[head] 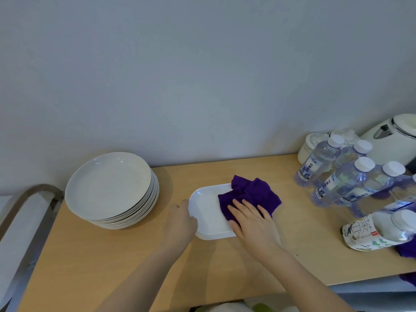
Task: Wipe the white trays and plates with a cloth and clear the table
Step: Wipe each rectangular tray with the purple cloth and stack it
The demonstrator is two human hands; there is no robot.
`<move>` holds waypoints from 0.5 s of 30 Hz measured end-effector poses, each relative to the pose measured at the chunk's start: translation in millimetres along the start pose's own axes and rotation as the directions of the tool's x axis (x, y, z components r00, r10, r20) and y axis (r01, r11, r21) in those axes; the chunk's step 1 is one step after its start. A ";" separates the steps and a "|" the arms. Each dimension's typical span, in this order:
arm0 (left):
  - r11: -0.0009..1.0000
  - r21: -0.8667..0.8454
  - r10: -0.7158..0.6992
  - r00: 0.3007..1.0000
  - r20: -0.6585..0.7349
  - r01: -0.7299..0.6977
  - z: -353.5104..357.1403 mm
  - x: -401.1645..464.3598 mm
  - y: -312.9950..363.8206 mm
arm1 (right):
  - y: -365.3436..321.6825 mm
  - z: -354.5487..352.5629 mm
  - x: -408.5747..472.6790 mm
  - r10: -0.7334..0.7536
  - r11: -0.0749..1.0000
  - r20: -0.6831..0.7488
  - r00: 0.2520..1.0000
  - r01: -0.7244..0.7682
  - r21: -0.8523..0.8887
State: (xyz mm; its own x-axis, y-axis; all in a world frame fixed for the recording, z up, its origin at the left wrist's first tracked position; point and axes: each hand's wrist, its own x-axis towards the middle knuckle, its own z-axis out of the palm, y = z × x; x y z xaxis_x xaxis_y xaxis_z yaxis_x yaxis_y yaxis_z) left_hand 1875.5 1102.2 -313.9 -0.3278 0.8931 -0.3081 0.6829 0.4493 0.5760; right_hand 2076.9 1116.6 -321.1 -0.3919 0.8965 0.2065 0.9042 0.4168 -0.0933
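A white rectangular tray point(206, 212) lies flat in the middle of the wooden table point(94, 255). A purple cloth point(252, 194) covers the tray's right half. My right hand point(252, 221) presses flat on the cloth with fingers spread and straight. My left hand point(180, 221) holds the tray's left edge, with the fingers curled at the rim. A stack of several round white plates point(111, 185) stands at the table's back left, apart from both hands.
Several clear water bottles with white caps point(346, 174) crowd the right side. A labelled drink bottle point(378, 233) lies on its side near the right front. A white kettle point(391, 140) and a white jar point(309, 147) stand at the back right. Another purple cloth point(407, 251) shows at the right edge.
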 end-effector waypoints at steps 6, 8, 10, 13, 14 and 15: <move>0.998 -0.030 -0.050 0.994 -0.096 0.048 2.6 -1.0 15.1 | -11.5 5.4 17.3 0.207 0.978 0.051 0.977 -0.204 -0.051; 0.994 -0.080 -0.090 0.989 -0.119 0.080 3.4 0.0 16.4 | -15.3 8.8 21.3 0.260 0.965 0.064 0.964 -0.256 -0.054; 0.985 -0.129 -0.131 0.985 -0.111 0.116 3.7 2.4 16.3 | -16.5 12.1 24.4 0.279 0.960 0.085 0.957 -0.277 -0.026; 0.968 -0.187 -0.183 0.980 -0.072 0.167 1.0 8.8 14.9 | -16.3 15.4 26.0 0.276 0.960 0.088 0.957 -0.279 0.027; 0.964 -0.195 -0.195 0.979 -0.054 0.181 0.1 11.4 14.0 | -16.1 16.5 25.5 0.271 0.961 0.088 0.958 -0.275 0.034; 0.961 -0.200 -0.202 0.979 -0.037 0.191 -0.7 13.5 13.1 | -15.7 17.5 25.4 0.264 0.962 0.087 0.961 -0.268 0.039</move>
State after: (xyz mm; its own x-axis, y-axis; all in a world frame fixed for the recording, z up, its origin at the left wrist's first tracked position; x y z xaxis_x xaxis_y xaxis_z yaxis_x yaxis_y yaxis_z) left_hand 1879.6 1120.2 -310.0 -0.4826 0.7842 -0.3900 0.4633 0.6064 0.6462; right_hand 2049.8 1135.4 -331.5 -0.1522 0.9843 0.0889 0.9688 0.1664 -0.1836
